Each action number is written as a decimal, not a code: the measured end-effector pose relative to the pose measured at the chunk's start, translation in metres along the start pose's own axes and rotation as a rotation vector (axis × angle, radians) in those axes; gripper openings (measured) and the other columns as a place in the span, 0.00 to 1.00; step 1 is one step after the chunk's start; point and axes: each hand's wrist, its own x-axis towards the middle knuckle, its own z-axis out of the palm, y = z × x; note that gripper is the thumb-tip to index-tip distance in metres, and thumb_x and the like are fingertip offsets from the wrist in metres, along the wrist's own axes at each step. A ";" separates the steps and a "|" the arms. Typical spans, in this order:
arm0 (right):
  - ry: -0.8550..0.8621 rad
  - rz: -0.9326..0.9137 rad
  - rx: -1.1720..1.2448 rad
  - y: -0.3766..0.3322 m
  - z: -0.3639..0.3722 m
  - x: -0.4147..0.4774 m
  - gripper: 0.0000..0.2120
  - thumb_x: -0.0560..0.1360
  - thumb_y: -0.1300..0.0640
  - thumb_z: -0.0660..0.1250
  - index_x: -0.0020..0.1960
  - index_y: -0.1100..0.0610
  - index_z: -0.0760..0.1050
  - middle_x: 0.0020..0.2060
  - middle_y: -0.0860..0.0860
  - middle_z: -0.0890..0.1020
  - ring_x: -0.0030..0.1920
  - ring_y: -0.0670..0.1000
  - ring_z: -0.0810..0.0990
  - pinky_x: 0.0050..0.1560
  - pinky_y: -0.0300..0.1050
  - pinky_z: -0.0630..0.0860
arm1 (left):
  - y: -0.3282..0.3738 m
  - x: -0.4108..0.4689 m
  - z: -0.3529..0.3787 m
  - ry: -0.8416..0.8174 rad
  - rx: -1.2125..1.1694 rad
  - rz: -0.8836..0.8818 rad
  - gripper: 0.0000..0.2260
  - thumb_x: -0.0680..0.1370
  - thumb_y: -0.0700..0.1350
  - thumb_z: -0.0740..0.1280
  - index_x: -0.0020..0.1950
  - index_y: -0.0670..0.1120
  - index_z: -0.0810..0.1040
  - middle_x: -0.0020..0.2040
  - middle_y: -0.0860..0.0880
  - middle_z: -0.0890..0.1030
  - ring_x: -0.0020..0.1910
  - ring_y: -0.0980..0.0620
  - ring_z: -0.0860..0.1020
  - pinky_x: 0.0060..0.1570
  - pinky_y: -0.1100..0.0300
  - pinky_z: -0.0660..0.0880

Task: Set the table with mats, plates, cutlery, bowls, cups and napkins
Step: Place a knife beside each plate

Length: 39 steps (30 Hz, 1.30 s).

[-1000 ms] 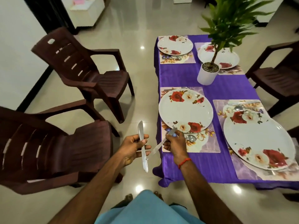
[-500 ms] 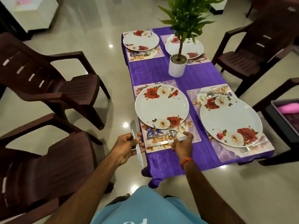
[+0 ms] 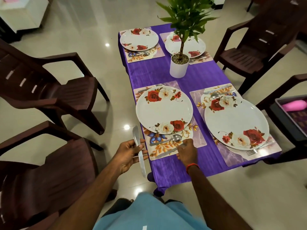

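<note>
A long table under a purple cloth carries floral mats with white rose-pattern plates. On the near-left mat, a spoon and a knife lie in front of the plate. My right hand is over that mat, its fingertips curled on the right end of the lying knife. My left hand is off the table's left edge and grips a second knife upright by its middle. The near-right plate has a fork in front and cutlery behind.
A potted plant stands mid-table. Far-left and far-right plates sit on their mats. Dark brown plastic chairs stand at left and right. A tray holding a pink item is at the right edge.
My right hand brought a knife from in front of me down onto the near-left mat beside the spoon. My left hand kept its knife. The view shifted so the table sits more central.
</note>
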 end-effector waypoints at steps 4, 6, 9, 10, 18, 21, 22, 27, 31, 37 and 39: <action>0.024 -0.029 -0.116 0.014 0.010 0.005 0.02 0.80 0.57 0.64 0.49 0.54 0.73 0.39 0.53 0.82 0.39 0.54 0.83 0.40 0.57 0.84 | 0.002 0.002 -0.003 -0.003 -0.019 -0.014 0.08 0.81 0.35 0.68 0.59 0.40 0.82 0.45 0.43 0.87 0.45 0.41 0.87 0.50 0.39 0.83; 0.039 -0.034 -0.144 0.016 0.013 0.006 0.03 0.80 0.56 0.63 0.47 0.54 0.73 0.37 0.53 0.81 0.37 0.54 0.83 0.39 0.57 0.84 | 0.003 0.005 -0.006 -0.003 -0.032 -0.023 0.08 0.80 0.35 0.68 0.59 0.40 0.82 0.45 0.43 0.87 0.46 0.41 0.87 0.52 0.39 0.83; 0.050 -0.034 -0.164 0.015 0.011 0.007 0.03 0.78 0.56 0.64 0.45 0.53 0.73 0.35 0.53 0.81 0.36 0.55 0.82 0.40 0.56 0.84 | 0.006 0.009 -0.011 -0.020 -0.037 -0.046 0.09 0.80 0.34 0.68 0.59 0.39 0.82 0.46 0.42 0.87 0.47 0.40 0.87 0.51 0.39 0.83; 0.051 -0.025 -0.172 0.013 0.011 0.006 0.03 0.77 0.56 0.64 0.44 0.54 0.73 0.35 0.53 0.81 0.36 0.55 0.82 0.40 0.55 0.83 | 0.008 0.012 -0.014 -0.028 -0.033 -0.053 0.09 0.80 0.34 0.69 0.59 0.39 0.82 0.46 0.42 0.87 0.48 0.39 0.86 0.50 0.40 0.84; 0.108 0.047 -0.118 0.004 0.010 -0.009 0.06 0.76 0.57 0.70 0.48 0.54 0.73 0.40 0.52 0.82 0.43 0.56 0.82 0.46 0.55 0.81 | 0.037 0.044 -0.038 -0.117 0.047 -0.088 0.10 0.79 0.33 0.69 0.60 0.38 0.82 0.50 0.38 0.84 0.50 0.37 0.85 0.46 0.45 0.84; 0.131 0.017 -0.070 -0.001 0.012 -0.025 0.18 0.76 0.54 0.74 0.62 0.53 0.72 0.49 0.49 0.81 0.49 0.52 0.81 0.45 0.44 0.78 | 0.048 0.058 -0.044 -0.163 0.090 -0.112 0.10 0.79 0.34 0.70 0.60 0.39 0.82 0.52 0.39 0.85 0.51 0.37 0.86 0.44 0.46 0.84; 0.139 0.000 -0.079 -0.002 0.014 -0.031 0.23 0.75 0.53 0.75 0.66 0.54 0.71 0.51 0.49 0.80 0.50 0.50 0.80 0.45 0.41 0.76 | 0.051 0.062 -0.045 -0.174 0.103 -0.115 0.10 0.79 0.34 0.70 0.60 0.40 0.82 0.51 0.39 0.85 0.50 0.38 0.86 0.43 0.47 0.84; 0.106 0.019 -0.323 0.014 0.030 -0.051 0.41 0.71 0.37 0.74 0.77 0.53 0.63 0.61 0.55 0.75 0.57 0.54 0.76 0.54 0.50 0.77 | 0.069 0.083 -0.048 -0.261 0.159 -0.127 0.08 0.79 0.33 0.69 0.57 0.40 0.82 0.48 0.40 0.86 0.47 0.40 0.86 0.42 0.47 0.85; 0.117 0.047 -0.362 0.004 0.038 -0.057 0.41 0.74 0.37 0.71 0.79 0.52 0.60 0.62 0.55 0.72 0.59 0.54 0.75 0.56 0.49 0.77 | 0.079 0.097 -0.050 -0.321 0.205 -0.143 0.09 0.79 0.34 0.69 0.59 0.39 0.82 0.46 0.41 0.87 0.47 0.39 0.87 0.48 0.43 0.84; 0.192 0.083 -0.385 0.002 0.050 -0.063 0.40 0.74 0.37 0.71 0.78 0.52 0.61 0.61 0.55 0.74 0.58 0.54 0.75 0.56 0.50 0.78 | 0.086 0.108 -0.055 -0.381 0.256 -0.152 0.10 0.79 0.35 0.71 0.60 0.39 0.82 0.48 0.40 0.87 0.49 0.38 0.86 0.48 0.43 0.84; 0.219 0.080 -0.385 0.002 0.054 -0.066 0.39 0.74 0.38 0.71 0.78 0.53 0.62 0.60 0.55 0.74 0.58 0.53 0.75 0.56 0.51 0.79 | 0.090 0.111 -0.059 -0.394 0.276 -0.145 0.10 0.79 0.35 0.71 0.59 0.40 0.82 0.46 0.42 0.87 0.47 0.40 0.87 0.49 0.43 0.84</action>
